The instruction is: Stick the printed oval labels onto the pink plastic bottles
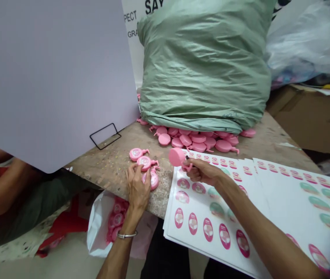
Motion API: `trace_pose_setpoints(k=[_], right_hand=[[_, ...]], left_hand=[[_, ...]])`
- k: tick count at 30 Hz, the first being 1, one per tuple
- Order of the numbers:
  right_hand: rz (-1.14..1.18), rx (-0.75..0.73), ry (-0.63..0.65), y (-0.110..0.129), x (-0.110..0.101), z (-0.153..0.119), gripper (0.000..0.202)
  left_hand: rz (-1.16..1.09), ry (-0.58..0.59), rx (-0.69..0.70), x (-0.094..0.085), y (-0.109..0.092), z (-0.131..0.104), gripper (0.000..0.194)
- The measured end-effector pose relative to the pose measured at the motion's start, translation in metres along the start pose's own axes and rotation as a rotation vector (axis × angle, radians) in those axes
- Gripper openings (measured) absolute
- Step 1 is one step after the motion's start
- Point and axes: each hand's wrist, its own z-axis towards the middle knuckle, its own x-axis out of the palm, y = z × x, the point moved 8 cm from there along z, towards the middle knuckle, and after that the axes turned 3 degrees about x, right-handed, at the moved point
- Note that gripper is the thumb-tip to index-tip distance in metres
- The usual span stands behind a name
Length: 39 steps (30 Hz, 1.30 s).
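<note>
My right hand [199, 170] grips a pink round plastic piece [177, 157] by its narrow neck, above the corner of a sticker sheet [199, 201]. The face of the piece turned to me is plain. On the wooden table [115, 174], my left hand [138, 185] lies with fingers apart at a small group of similar pieces bearing round labels. Its fingertips touch the middle labelled piece [145, 163], and its thumb is beside the nearest labelled piece [153, 180]. A third labelled piece [136, 154] lies farther back.
Behind is a heap of plain pink pieces [198, 142] under a large green sack [205, 69]. A pale panel [54, 77] on a wire foot [105, 136] stands left. Below the edge hangs a white bag [97, 224] of labelled pieces. Another person's arm [4, 186] shows left; a cardboard box [313, 116] right.
</note>
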Motion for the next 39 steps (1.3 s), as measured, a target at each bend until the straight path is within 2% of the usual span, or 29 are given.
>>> trace_pose_setpoints(k=[1,2,3,6,8,10,11,13,15,17,19,21,22,23,24,27,28,30,32,34,37,39], right_hand=[[0.038,-0.002,0.073,-0.002,-0.002,-0.009,0.040],[0.090,0.003,0.164,-0.004,0.001,-0.018,0.039],[0.155,0.011,0.278,-0.006,0.008,-0.028,0.038],[0.361,0.038,0.651,-0.011,0.038,-0.061,0.034],[0.402,0.059,0.763,-0.016,0.051,-0.076,0.038],[0.369,0.090,0.755,-0.022,0.055,-0.086,0.040],[0.336,0.100,0.734,-0.024,0.054,-0.091,0.039],[0.232,0.066,0.674,-0.021,0.048,-0.101,0.032],[0.093,-0.018,0.592,-0.012,0.038,-0.114,0.024],[-0.045,-0.096,0.499,-0.002,0.029,-0.128,0.016],[-0.150,-0.146,0.436,0.006,0.022,-0.142,0.014],[-0.200,-0.192,0.404,0.010,0.018,-0.151,0.018],[-0.203,-0.220,0.361,0.011,0.015,-0.152,0.021],[-0.194,-0.248,0.284,0.011,0.011,-0.151,0.026],[-0.181,-0.269,0.166,0.010,0.005,-0.146,0.029],[-0.202,-0.232,-0.323,-0.007,-0.010,-0.129,0.026],[-0.247,-0.192,-0.460,-0.015,-0.009,-0.124,0.024],[-0.395,-0.150,-0.616,-0.026,0.004,-0.113,0.018],[-0.557,-0.174,-0.682,-0.030,0.022,-0.103,0.014],[-0.675,-0.213,-0.739,-0.031,0.033,-0.100,0.016],[-0.769,-0.244,-0.799,-0.030,0.037,-0.102,0.018],[-0.790,-0.259,-0.794,-0.030,0.037,-0.102,0.018]], left_hand=[[-0.144,0.027,0.041,-0.003,-0.008,0.005,0.032],[-0.296,0.102,0.072,-0.003,-0.018,0.010,0.037],[-0.439,0.226,0.090,0.001,-0.030,0.013,0.046],[-0.700,0.784,0.106,0.020,-0.074,0.003,0.069],[-0.703,1.113,0.138,0.029,-0.098,-0.016,0.064],[-0.678,1.336,0.126,0.036,-0.107,-0.037,0.053],[-0.705,1.413,0.078,0.040,-0.108,-0.046,0.050],[-0.859,1.532,-0.115,0.048,-0.106,-0.067,0.052],[-1.045,1.592,-0.376,0.056,-0.102,-0.089,0.057],[-1.189,1.609,-0.592,0.060,-0.102,-0.114,0.050],[-1.297,1.719,-0.725,0.058,-0.112,-0.144,0.040],[-1.404,1.825,-0.812,0.050,-0.125,-0.167,0.041],[-1.438,1.809,-0.848,0.048,-0.127,-0.171,0.041],[-1.456,1.710,-0.861,0.049,-0.125,-0.167,0.039],[-1.454,1.548,-0.848,0.051,-0.119,-0.155,0.035],[-1.340,1.056,-0.723,0.053,-0.086,-0.103,0.025],[-1.300,0.938,-0.693,0.054,-0.076,-0.086,0.025],[-1.267,0.792,-0.686,0.063,-0.060,-0.062,0.026],[-1.290,0.738,-0.705,0.079,-0.054,-0.048,0.026],[-1.340,0.737,-0.710,0.097,-0.055,-0.042,0.026],[-1.385,0.792,-0.702,0.120,-0.063,-0.039,0.027],[-1.388,0.828,-0.700,0.130,-0.065,-0.039,0.029]])
